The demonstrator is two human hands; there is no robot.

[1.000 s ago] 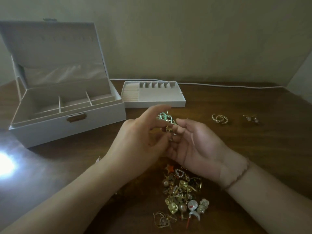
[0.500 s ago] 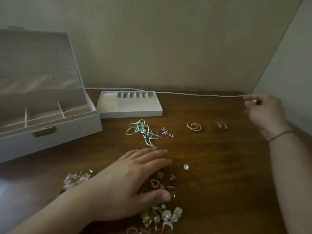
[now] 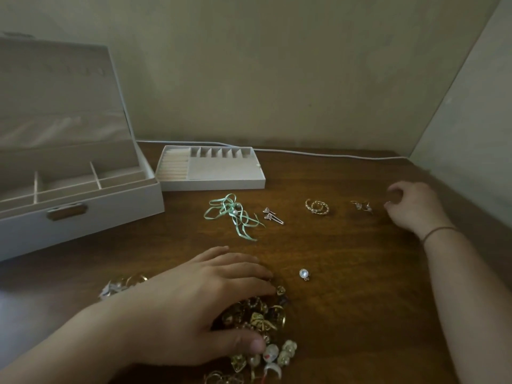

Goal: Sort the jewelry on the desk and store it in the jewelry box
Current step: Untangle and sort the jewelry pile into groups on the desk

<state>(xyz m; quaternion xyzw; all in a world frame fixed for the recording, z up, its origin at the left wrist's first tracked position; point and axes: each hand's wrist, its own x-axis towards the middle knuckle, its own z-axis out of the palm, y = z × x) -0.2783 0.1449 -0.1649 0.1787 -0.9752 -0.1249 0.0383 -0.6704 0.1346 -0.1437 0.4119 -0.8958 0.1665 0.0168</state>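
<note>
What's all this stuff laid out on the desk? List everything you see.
White jewelry box: one, lid open, far left.
White insert tray: one, beside the box.
Mint-green ribbon piece: one, in front of the tray.
Silver stud earrings: two, right of the ribbon.
Gold hoop earrings: a pair, mid-desk.
Small gold earrings: a pair, near the right hand.
Round crystal pendant: one, lying alone.
Mixed gold and pearl jewelry pile: many, near edge.
White cable: one, along the wall.
Brown wooden desk: one.
Left hand: resting on the pile.
Right hand: fingers curled, far right.
</note>
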